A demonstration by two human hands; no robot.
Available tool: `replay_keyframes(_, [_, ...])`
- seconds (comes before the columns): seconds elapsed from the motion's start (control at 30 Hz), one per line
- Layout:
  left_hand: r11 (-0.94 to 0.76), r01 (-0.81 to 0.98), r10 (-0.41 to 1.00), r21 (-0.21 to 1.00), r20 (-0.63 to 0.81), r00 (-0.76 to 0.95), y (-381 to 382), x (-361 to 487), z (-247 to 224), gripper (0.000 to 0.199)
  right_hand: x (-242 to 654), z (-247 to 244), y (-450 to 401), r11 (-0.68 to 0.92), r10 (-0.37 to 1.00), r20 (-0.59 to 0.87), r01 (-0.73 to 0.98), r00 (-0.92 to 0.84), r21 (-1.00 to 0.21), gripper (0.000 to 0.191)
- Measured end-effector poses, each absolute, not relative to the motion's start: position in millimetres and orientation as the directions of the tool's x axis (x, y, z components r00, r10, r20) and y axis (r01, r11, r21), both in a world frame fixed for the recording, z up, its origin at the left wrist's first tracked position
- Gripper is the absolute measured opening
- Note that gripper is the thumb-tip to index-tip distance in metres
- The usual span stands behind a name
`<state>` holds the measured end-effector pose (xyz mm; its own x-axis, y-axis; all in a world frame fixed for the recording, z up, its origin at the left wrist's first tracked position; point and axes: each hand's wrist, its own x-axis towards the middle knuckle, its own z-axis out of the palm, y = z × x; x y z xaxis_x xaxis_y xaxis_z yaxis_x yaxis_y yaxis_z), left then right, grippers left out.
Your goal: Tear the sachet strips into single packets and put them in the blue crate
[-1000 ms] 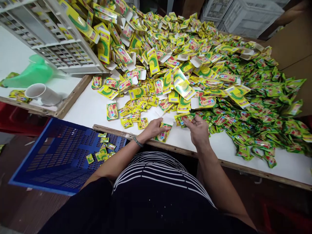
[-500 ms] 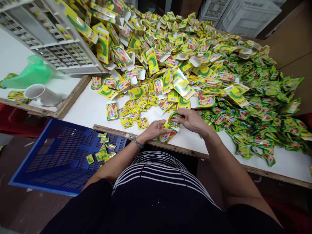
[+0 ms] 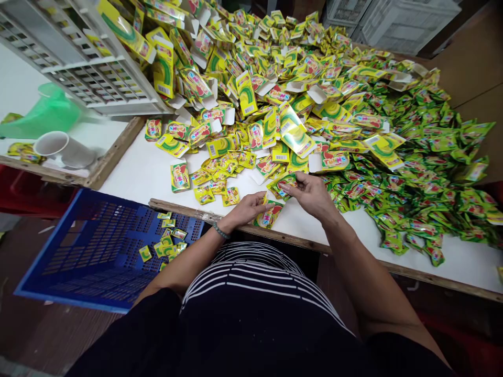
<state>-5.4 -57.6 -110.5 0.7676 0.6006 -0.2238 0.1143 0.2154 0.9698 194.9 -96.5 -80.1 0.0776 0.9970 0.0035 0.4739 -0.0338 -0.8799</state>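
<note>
My left hand [image 3: 244,211] is closed on a small yellow-and-green candy box [image 3: 272,214] at the table's front edge, thumb and fingers at its upper left side. Just behind that box, the fingers of my right hand [image 3: 314,196] pinch a green-and-yellow candy packet [image 3: 283,185]. A gap shows between packet and box. Left of my hands lie several small yellow sachets [image 3: 212,189] and a closed candy box [image 3: 179,176]. Beyond them rises a heap of yellow boxes [image 3: 293,131], many with flaps open. Green packets [image 3: 424,193] are piled to the right.
A blue crate [image 3: 78,262] with several small yellow boxes in it stands below the table edge at left. A white crate [image 3: 98,68] tilts over the heap's left side. Nearby are a white mug [image 3: 68,150] and a green plastic bag [image 3: 51,115]. Wooden strips edge the table.
My right hand has moved a little up and right, drawing the packet away from the box. My left hand keeps its hold on the box in nearly the same place.
</note>
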Motion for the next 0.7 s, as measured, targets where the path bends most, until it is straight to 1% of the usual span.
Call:
replay_keyframes(0.1, [0.251, 0.11, 0.586, 0.962, -0.241, 0.774, -59, -6, -109, 0.035, 198, -87, -99, -0.026, 1.0, -0.012, 0.567, 0.028, -0.823, 0.023])
replay_keyframes(0.23, [0.217, 0.123, 0.571, 0.968, -0.228, 0.789, -57, -4, -108, 0.035, 198, -78, -93, 0.122, 0.99, 0.027, 0.728, -0.141, -0.675, 0.016])
replay_keyframes(0.33, [0.223, 0.092, 0.559, 0.97, -0.205, 0.804, -54, -3, -109, 0.036, 195, -75, -84, 0.221, 0.974, 0.098, 0.755, -0.205, -0.618, 0.012])
replay_keyframes(0.47, [0.239, 0.088, 0.569, 0.967, -0.213, 0.794, -52, -3, -112, 0.037, 190, -85, -82, 0.357, 0.934, 0.244, 0.695, -0.261, -0.624, 0.015])
replay_keyframes(0.53, [0.263, 0.07, 0.578, 0.962, -0.215, 0.787, -53, -1, -116, 0.039, 187, -93, -89, 0.394, 0.919, 0.291, 0.666, -0.266, -0.633, 0.015])
replay_keyframes(0.6, [0.288, 0.053, 0.595, 0.956, -0.222, 0.773, -54, 1, -119, 0.039, 184, -98, -99, 0.382, 0.923, 0.305, 0.648, -0.234, -0.659, 0.017])
replay_keyframes(0.7, [0.28, 0.084, 0.62, 0.956, -0.247, 0.745, -55, 5, -123, 0.039, 183, -97, -109, 0.302, 0.95, 0.281, 0.63, -0.136, -0.715, 0.019])
